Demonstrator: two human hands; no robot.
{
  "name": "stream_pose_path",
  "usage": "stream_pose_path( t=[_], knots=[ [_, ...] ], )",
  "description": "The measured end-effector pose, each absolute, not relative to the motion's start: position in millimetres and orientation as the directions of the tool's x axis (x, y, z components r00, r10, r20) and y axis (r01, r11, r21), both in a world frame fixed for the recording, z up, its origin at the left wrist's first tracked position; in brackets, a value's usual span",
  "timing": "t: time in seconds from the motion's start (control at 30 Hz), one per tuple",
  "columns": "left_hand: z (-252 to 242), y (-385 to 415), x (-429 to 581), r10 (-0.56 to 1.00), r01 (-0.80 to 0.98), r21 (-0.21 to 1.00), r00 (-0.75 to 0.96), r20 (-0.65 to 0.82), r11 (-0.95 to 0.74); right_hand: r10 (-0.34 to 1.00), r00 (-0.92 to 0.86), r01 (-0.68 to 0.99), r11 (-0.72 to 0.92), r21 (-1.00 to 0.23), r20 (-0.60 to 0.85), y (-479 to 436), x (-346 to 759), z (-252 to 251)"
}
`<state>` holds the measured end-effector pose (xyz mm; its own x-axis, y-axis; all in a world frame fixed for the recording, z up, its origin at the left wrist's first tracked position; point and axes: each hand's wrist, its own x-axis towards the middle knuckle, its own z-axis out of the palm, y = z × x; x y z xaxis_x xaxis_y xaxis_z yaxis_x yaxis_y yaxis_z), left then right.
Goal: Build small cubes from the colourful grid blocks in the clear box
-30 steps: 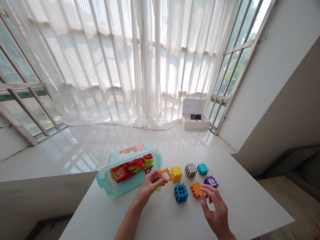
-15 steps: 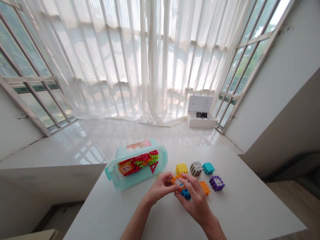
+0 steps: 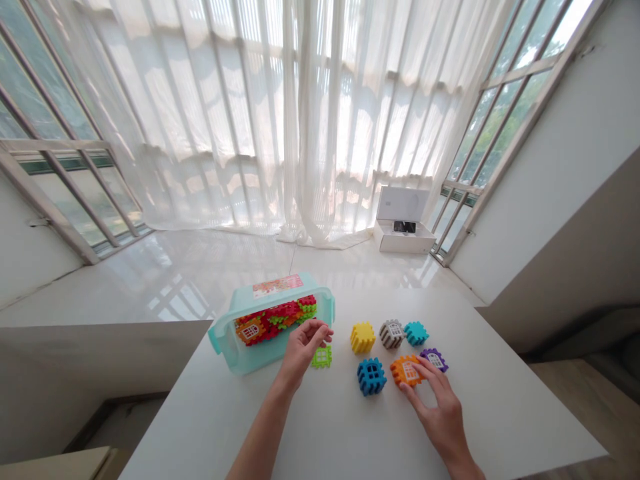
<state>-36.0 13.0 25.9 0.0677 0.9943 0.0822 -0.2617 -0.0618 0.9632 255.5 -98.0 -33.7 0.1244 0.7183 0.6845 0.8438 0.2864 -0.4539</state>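
Observation:
My left hand (image 3: pixel 303 350) hangs loosely curled above the white table, holding nothing, close to a flat green waffle-block piece (image 3: pixel 322 357) and the rim of a clear teal plastic box (image 3: pixel 223 340). The box lies on its side, packed with red, green and orange pieces. My right hand (image 3: pixel 435 400) grips an orange block cube (image 3: pixel 405 371) with a window panel, thumb and fingers on either side. Beside it stand a blue cube (image 3: pixel 371 377), a yellow cube (image 3: pixel 363 337), a grey cube (image 3: pixel 391 334), a teal cube (image 3: pixel 416 333) and a purple cube (image 3: pixel 434 360).
The white table (image 3: pixel 500 420) ends in edges to the left, right and far side, with a drop to the glossy floor (image 3: pixel 150 280) beyond. A white open box (image 3: pixel 404 239) stands on that floor by sheer curtains (image 3: pixel 300 133).
My hands have come apart. The orange window piece they held together is no longer separate and now shows on the orange cube, under my right hand. A flat green piece now shows beside my left hand.

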Motion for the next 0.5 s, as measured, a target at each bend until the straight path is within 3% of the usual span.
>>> stream_pose_path(
  t=[0.2,0.5],
  knots=[
    [19,23,-51,0.979,-0.165,0.974,-0.152,0.133,-0.158,0.779,0.162,0.811,0.245,-0.531,0.606,-95,259,-57],
    [15,27,-52,0.973,-0.081,0.981,-0.164,0.16,-0.175,0.798,0.189,0.802,0.21,-0.559,0.572,-92,261,-60]
  ],
)
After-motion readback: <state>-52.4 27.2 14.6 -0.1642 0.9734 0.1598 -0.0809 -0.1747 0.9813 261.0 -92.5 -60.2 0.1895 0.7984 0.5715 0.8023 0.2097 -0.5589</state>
